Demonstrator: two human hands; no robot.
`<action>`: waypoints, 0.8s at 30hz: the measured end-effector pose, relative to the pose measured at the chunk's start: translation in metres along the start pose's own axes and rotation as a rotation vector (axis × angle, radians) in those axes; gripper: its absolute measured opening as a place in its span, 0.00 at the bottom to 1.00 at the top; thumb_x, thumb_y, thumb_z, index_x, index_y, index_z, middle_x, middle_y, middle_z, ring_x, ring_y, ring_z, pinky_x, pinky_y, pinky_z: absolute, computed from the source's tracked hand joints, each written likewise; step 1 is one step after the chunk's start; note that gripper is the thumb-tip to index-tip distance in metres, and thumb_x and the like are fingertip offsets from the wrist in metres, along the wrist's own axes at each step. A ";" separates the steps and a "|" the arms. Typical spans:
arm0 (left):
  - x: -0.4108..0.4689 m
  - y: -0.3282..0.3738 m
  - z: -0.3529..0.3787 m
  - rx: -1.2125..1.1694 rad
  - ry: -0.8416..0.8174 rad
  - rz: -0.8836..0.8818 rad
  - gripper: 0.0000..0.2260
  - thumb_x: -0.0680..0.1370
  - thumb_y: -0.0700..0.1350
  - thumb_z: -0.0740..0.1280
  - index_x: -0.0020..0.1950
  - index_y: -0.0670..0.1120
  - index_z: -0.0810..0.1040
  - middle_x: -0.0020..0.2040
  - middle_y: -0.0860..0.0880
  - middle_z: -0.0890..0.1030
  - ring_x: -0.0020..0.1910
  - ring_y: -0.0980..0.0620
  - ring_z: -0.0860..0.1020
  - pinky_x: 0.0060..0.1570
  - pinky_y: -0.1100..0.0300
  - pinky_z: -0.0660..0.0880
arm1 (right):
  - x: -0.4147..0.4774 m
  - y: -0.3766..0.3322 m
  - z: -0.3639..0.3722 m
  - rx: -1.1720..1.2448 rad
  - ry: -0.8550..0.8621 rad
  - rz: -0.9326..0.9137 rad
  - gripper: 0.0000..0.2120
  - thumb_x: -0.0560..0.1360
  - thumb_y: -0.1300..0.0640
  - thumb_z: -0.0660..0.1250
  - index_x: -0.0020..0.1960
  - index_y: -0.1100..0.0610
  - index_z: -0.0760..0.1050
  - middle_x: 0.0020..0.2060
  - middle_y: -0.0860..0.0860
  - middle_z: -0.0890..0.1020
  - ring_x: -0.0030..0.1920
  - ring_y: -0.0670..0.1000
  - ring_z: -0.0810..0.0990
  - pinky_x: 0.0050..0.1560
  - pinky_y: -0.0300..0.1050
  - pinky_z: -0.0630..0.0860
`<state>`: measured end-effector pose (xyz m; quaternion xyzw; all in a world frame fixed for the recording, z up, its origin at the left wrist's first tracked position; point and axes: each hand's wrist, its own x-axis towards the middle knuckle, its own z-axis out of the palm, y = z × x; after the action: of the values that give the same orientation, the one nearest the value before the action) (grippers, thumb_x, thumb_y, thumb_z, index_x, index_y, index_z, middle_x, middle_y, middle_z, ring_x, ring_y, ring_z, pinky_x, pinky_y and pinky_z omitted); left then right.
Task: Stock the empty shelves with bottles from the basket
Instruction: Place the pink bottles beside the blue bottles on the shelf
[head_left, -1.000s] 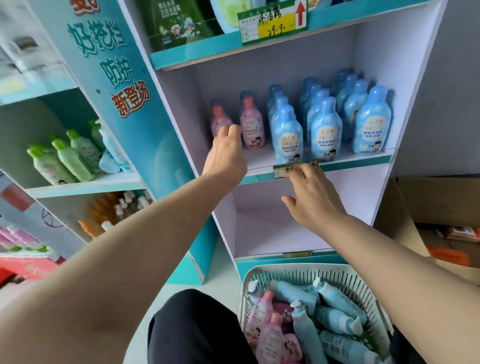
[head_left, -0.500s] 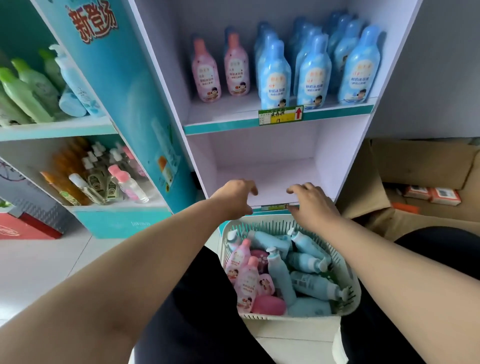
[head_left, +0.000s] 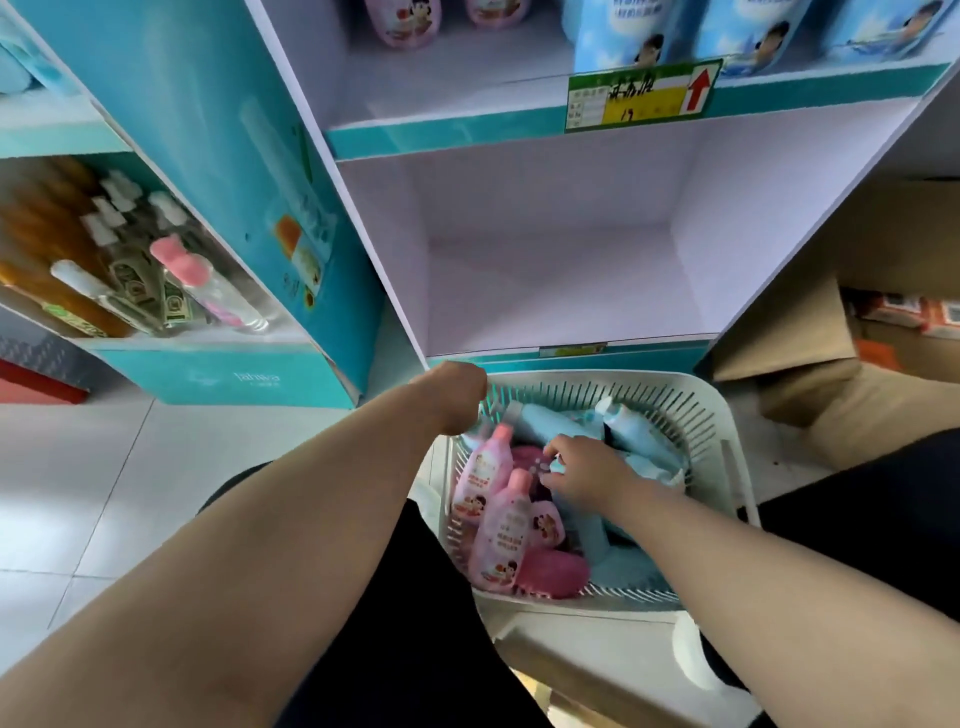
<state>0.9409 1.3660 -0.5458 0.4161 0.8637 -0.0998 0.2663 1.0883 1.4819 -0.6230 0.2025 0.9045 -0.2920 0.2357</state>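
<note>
Two hands down at the white basket (head_left: 722, 415). Left hand (head_left: 453, 397) hangs over its far-left rim, fingers tucked out of sight, so can't tell how they sit. Right hand (head_left: 584, 475) is inside, fingers (head_left: 553, 457) curled down onto the blue bottles (head_left: 639, 431). Can't tell if one's actually gripped. Pink bottles (head_left: 475, 483) lie just left of those fingers, bottom shelf (head_left: 556, 291) beyond them.
</note>
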 end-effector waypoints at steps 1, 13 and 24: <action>0.002 -0.003 0.002 0.009 -0.011 0.004 0.16 0.78 0.35 0.59 0.64 0.39 0.75 0.63 0.42 0.77 0.62 0.43 0.75 0.61 0.55 0.71 | 0.003 -0.004 0.007 0.016 -0.014 -0.009 0.13 0.74 0.51 0.63 0.54 0.58 0.74 0.47 0.54 0.78 0.50 0.55 0.76 0.46 0.46 0.71; 0.018 -0.011 0.006 0.002 -0.003 0.039 0.14 0.77 0.37 0.61 0.63 0.39 0.75 0.61 0.42 0.78 0.60 0.43 0.75 0.61 0.52 0.73 | 0.001 -0.028 0.029 0.424 -0.081 0.058 0.07 0.73 0.55 0.67 0.45 0.55 0.69 0.42 0.51 0.78 0.43 0.49 0.75 0.45 0.45 0.73; 0.029 0.028 0.038 0.157 0.002 0.044 0.17 0.80 0.45 0.60 0.69 0.43 0.69 0.68 0.43 0.72 0.67 0.44 0.71 0.63 0.54 0.69 | -0.059 -0.018 -0.084 0.012 0.252 -0.238 0.13 0.74 0.55 0.68 0.56 0.54 0.69 0.47 0.50 0.80 0.48 0.54 0.78 0.43 0.46 0.70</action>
<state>0.9619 1.3880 -0.5923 0.4547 0.8441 -0.1607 0.2343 1.1002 1.5072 -0.5226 0.1304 0.9427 -0.2956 0.0829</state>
